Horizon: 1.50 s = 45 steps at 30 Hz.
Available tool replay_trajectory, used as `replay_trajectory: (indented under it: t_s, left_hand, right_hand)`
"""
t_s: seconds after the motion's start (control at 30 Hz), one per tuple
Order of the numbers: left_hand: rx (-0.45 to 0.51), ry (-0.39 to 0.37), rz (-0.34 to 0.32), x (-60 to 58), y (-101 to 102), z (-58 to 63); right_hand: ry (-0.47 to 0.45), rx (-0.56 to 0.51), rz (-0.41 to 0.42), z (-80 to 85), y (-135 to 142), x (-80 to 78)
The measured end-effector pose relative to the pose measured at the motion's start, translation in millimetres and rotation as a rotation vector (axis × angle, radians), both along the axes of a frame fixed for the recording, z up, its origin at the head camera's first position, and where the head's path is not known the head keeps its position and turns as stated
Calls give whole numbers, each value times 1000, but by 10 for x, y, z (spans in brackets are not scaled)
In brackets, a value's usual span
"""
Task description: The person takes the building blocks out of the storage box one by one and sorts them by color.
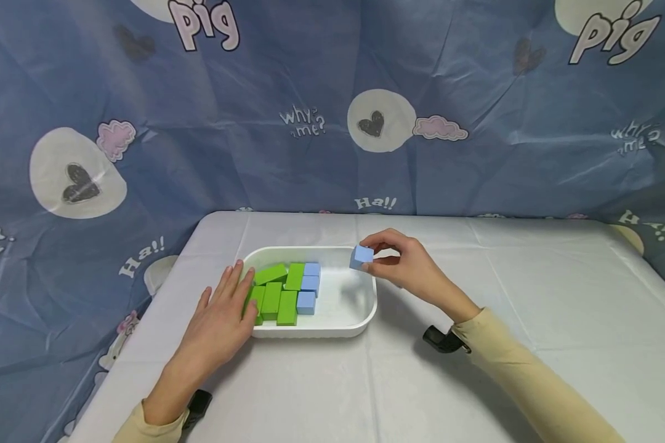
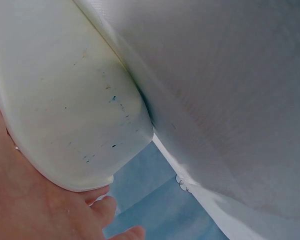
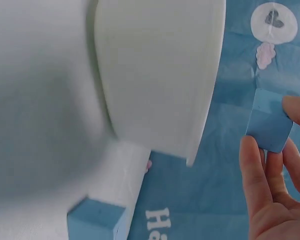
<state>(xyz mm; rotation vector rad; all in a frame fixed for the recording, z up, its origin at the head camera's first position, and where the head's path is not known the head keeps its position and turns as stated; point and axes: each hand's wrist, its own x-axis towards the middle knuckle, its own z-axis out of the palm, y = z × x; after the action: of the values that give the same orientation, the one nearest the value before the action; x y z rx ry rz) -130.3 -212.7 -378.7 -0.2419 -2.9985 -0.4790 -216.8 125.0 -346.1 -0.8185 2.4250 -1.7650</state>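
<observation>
- A staged-looking spot; whether in a home, office or lab cannot be told.
- Blue cartoon-print cloth fills the whole background.
- Creased white sheet covers the work surface.

White-covered table: white tray on it, blue block apart from tray.

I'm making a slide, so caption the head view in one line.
A white tray holds green blocks and blue blocks; right hand pinches another blue block at its right end, left hand opposite.
</observation>
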Motion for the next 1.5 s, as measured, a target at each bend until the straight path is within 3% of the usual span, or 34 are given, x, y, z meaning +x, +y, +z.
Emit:
replay_trajectory:
  t_s: [0.63, 1.2, 1.5]
  left_hand:
    - [12, 11, -2, -8, -9, -27]
    - [12, 14, 0, -8, -10, -17]
    - [18, 8, -1, -12, -11, -29]
  right_hand:
    - [37, 35, -68, -114, 608, -42]
    - [20, 272, -129, -254, 1055, -83]
    - [-38, 359, -101, -380, 1186, -125]
